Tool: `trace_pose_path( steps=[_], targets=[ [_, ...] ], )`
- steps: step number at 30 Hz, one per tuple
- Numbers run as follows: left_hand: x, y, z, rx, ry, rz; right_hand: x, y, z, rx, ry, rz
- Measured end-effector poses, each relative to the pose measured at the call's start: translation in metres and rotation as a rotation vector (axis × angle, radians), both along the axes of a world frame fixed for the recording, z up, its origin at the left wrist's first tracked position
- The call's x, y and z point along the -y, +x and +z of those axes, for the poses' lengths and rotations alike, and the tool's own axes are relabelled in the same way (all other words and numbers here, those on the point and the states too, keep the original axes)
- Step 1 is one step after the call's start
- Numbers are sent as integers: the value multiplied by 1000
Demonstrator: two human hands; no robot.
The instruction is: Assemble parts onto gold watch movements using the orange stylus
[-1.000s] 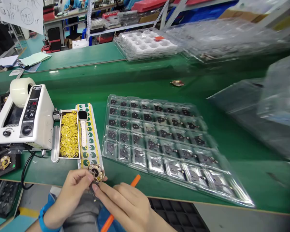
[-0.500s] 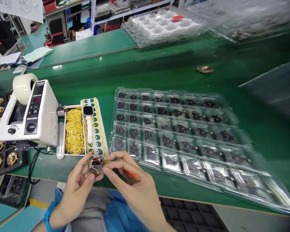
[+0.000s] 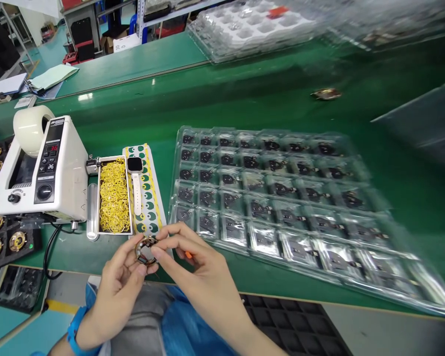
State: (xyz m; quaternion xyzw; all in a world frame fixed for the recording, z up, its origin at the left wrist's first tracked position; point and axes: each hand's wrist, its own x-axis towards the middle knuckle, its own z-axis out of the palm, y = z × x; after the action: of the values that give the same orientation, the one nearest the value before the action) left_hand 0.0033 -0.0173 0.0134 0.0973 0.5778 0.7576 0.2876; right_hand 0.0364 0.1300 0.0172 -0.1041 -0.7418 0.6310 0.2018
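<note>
My left hand [image 3: 124,282] holds a small round circuit assembly [image 3: 145,250] by its rim, between the thumb and fingers. The assembly has a gold-coloured edge, dark parts and a pale grey patch in its middle. My right hand [image 3: 193,267] is closed, thumb and fingertips pinched at the assembly's right side. An orange end of a slim object [image 3: 188,254] shows between its fingers; the rest is hidden. Just beyond my hands lie a sticker sheet [image 3: 152,198] with yellow rings and a smartwatch [image 3: 135,165] with a white strap on top of it.
A tape dispenser [image 3: 72,173] stands left of a box of yellow rings [image 3: 114,198]. A black tray [image 3: 7,237] of round parts sits at far left. A clear compartment tray [image 3: 241,198] of black parts covers the right. One loose round part [image 3: 326,94] lies farther back.
My right thumb and fingertips have shifted slightly left, farther over the round assembly. More of the pale grey patch shows now. The whole view has tilted slightly downward.
</note>
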Motion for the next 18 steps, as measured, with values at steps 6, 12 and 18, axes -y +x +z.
trace_pose_path(
  steps=[6, 12, 18],
  targets=[
    [-2, 3, -3, 27, -3, 40, 10, 1, -6, -58, 119, -94],
    [-11, 1, 1, 85, 45, 119, 16, 4, -13, -140, 255, -107],
    [-19, -4, 1, 122, 10, 233, 22, 4, -19, -209, 472, -214]
  ],
)
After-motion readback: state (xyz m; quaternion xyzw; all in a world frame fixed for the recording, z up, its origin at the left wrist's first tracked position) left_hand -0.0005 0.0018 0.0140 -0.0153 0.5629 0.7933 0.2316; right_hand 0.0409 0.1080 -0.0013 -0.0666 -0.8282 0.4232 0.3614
